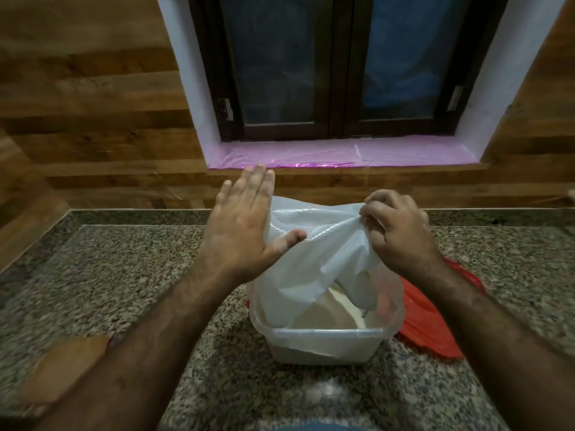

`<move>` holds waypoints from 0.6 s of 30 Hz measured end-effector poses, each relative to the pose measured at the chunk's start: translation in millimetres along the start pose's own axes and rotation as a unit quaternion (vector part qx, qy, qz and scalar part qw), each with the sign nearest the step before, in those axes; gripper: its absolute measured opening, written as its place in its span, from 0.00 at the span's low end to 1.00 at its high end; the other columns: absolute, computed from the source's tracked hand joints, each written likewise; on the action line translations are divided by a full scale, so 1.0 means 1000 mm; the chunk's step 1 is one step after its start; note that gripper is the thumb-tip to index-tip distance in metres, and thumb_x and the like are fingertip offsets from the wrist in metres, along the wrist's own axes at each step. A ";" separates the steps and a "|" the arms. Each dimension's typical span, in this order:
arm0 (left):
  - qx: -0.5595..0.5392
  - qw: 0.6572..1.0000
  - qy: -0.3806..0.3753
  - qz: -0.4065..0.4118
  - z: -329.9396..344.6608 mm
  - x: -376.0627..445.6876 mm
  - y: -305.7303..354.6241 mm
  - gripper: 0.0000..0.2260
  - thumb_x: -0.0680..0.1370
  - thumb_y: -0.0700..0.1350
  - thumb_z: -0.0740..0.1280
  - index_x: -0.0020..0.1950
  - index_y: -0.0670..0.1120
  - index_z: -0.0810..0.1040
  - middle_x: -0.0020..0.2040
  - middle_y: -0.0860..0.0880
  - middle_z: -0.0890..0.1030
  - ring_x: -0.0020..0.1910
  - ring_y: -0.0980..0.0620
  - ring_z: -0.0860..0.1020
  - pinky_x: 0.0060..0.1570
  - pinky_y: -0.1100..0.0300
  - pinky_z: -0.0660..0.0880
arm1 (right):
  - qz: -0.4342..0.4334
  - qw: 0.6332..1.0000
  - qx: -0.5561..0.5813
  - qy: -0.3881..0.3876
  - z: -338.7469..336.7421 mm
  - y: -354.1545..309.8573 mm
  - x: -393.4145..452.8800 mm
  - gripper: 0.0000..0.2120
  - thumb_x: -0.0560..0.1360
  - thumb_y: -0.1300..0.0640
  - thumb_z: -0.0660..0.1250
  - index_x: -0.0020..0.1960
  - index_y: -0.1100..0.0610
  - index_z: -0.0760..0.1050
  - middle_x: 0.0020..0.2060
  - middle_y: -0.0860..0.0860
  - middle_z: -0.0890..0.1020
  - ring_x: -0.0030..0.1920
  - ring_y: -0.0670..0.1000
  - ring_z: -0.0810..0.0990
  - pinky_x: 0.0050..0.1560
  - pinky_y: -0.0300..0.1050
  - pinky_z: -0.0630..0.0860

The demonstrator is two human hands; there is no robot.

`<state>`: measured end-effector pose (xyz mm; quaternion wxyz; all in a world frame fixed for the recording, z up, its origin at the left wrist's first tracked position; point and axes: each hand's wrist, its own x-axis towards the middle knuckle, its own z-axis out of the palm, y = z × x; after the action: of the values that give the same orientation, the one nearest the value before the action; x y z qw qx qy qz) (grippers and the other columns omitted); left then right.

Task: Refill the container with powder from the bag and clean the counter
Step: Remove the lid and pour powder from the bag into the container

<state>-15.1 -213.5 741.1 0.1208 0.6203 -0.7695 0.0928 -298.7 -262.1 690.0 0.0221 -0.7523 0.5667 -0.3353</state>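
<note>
Container (323, 343) holding powder, right hand (401, 231) pinching bag (314, 259), left hand (245, 225) flat, fingers straight

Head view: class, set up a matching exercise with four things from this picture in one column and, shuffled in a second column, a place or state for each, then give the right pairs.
Column one:
1. left hand
2. right hand
3. bag
4. red lid

Column two:
A. lies on the counter to the right of the container
B. pinches the bag's upper edge
C. upended, its mouth down inside the container
D. flat, fingers straight, against the bag's side

Pairs: 1-D, 2-B, 3-C, 4-A
</note>
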 end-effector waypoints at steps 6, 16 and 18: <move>-0.003 1.000 0.000 -0.014 0.000 -0.001 -0.005 0.52 0.77 0.80 0.44 0.89 0.44 0.54 0.89 0.45 0.56 0.88 0.47 0.52 0.87 0.45 0.46 | 0.008 0.999 0.031 0.031 0.001 -0.003 -0.004 0.12 0.76 0.54 0.64 0.55 0.50 0.84 0.59 0.43 0.80 0.61 0.55 0.75 0.57 0.58 0.72; 0.023 0.999 0.002 0.027 0.000 -0.003 0.000 0.51 0.77 0.80 0.45 0.85 0.42 0.65 0.84 0.42 0.68 0.85 0.46 0.62 0.86 0.47 0.47 | 0.015 0.992 0.099 0.083 0.005 -0.004 -0.006 0.09 0.75 0.57 0.66 0.51 0.50 0.84 0.54 0.39 0.77 0.57 0.53 0.75 0.57 0.63 0.76; 0.013 0.999 0.045 0.026 -0.002 -0.003 0.002 0.51 0.78 0.79 0.45 0.85 0.41 0.64 0.85 0.41 0.66 0.86 0.45 0.61 0.86 0.46 0.48 | 0.009 0.992 0.096 0.080 0.005 -0.005 -0.007 0.09 0.75 0.57 0.66 0.51 0.50 0.84 0.54 0.39 0.77 0.58 0.52 0.74 0.57 0.63 0.75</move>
<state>-16.1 -209.9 741.9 0.1446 0.5964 -0.7781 0.1342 -292.5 -256.3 684.8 0.0516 -0.7122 0.5387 -0.4472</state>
